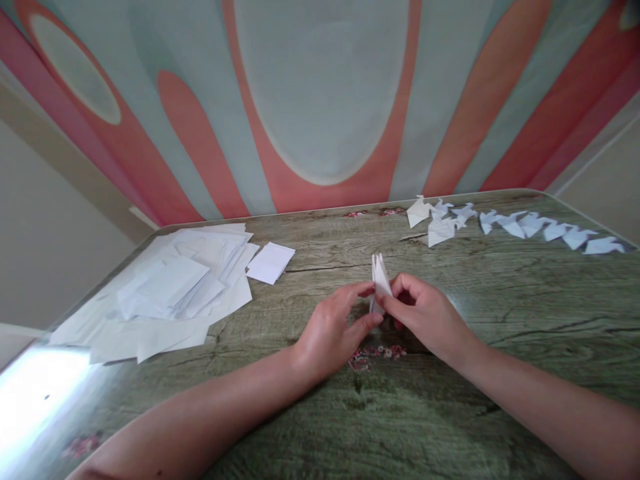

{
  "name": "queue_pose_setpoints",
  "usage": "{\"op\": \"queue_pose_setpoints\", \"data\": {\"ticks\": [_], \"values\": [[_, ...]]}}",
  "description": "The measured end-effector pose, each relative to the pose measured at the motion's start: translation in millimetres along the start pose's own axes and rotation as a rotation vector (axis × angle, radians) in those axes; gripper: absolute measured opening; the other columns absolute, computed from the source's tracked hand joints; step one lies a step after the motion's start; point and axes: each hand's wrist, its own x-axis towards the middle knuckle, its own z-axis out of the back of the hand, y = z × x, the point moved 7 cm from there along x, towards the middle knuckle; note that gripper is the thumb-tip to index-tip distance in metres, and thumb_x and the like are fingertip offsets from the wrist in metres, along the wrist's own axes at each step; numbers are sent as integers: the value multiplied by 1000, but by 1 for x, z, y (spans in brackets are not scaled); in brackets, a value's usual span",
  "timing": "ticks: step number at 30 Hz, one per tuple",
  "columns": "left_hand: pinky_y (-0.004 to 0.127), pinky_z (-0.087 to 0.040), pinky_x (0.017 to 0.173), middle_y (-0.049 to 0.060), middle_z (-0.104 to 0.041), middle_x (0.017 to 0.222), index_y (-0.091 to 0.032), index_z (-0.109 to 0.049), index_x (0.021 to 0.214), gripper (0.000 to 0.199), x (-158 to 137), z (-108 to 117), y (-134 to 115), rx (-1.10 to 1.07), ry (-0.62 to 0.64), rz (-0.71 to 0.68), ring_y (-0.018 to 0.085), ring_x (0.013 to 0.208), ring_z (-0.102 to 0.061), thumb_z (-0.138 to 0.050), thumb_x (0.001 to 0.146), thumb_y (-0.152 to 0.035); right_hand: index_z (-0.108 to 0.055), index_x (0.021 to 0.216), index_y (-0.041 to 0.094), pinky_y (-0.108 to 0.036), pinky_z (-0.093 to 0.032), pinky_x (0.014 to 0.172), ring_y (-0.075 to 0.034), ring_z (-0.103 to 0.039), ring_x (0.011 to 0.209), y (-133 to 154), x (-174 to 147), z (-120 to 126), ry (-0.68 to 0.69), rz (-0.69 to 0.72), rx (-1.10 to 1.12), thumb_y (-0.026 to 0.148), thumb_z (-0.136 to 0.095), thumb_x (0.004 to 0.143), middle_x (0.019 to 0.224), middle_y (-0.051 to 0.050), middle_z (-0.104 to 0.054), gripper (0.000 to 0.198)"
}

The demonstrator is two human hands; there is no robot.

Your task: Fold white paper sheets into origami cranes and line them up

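A small piece of folded white paper [381, 279] stands upright between my hands near the middle of the table, its pointed layers parting slightly at the top. My right hand [425, 312] pinches it from the right, thumb across the near face. On the other side, my left hand [336, 321] has its thumb and fingertips against the paper's left edge, in a loose pinch. The paper's lower end is partly hidden by the fingers.
Many loose and folded white sheets [170, 293] are heaped at the left, with a folded white square [271, 263] beside them. Several folded paper birds [530, 225] line the back right of the wood-patterned table [545, 307]. A patterned wall covering [320, 100] rises behind it.
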Motion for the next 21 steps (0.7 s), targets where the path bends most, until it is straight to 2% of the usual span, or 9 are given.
{"op": "queue_pose_setpoints", "data": {"ticks": [2,4,7,9,10,12,14,18,21], "values": [[33,-44,97,7,-64,121,-21,-55,126,44,-1,-7,2,-108,52,45,21,108,-61,-66,84,-26,-55,77,21,-26,-41,56,-14,-54,61,10,-4,-3,41,102,4,41,-51,91,67,2,-58,25],[31,-46,94,6,-67,116,-21,-57,123,38,1,-10,9,-253,65,122,20,105,-62,-62,86,-27,-58,83,22,-27,-44,66,-16,-58,74,21,-8,-6,67,254,-26,37,-48,94,80,-1,-63,22],[27,-50,76,4,-71,91,-17,-58,118,33,4,-11,23,-449,17,272,17,84,-66,-59,87,-28,-61,89,22,-29,-45,77,-17,-59,86,28,-12,-7,36,410,-98,26,-51,93,91,-3,-64,12],[23,-47,63,1,-69,74,-15,-56,118,37,4,-11,32,-563,-15,367,14,67,-63,-63,84,-28,-61,94,22,-28,-46,73,-16,-58,82,23,-9,-3,-48,384,-109,23,-56,89,90,-2,-62,6],[22,-45,60,0,-68,70,-14,-56,118,40,4,-12,35,-620,-20,404,13,61,-60,-65,82,-29,-60,98,22,-28,-46,69,-16,-58,79,18,-6,2,-103,345,-96,22,-60,86,91,-2,-62,12],[20,-43,59,0,-68,68,-13,-58,115,41,4,-15,37,-720,-3,447,12,59,-59,-69,79,-29,-56,108,22,-27,-47,65,-15,-58,77,10,-2,11,-204,265,-51,22,-65,82,94,-2,-61,28],[21,-44,62,1,-70,70,-13,-61,110,40,4,-19,36,-790,33,463,13,63,-61,-72,76,-30,-55,112,22,-28,-48,65,-16,-58,78,9,1,18,-252,249,-31,22,-67,80,98,-3,-60,34],[23,-44,67,2,-71,74,-15,-65,107,37,2,-24,38,-826,74,474,14,65,-62,-73,75,-32,-63,99,23,-27,-48,67,-16,-58,84,17,-1,19,-237,341,-54,19,-64,82,102,-3,-60,18],[22,-44,67,2,-72,76,-16,-65,108,37,2,-24,40,-817,69,462,12,66,-61,-72,76,-32,-60,108,24,-27,-49,69,-16,-59,86,12,0,18,-211,307,24,19,-65,81,103,-3,-61,28]]}}
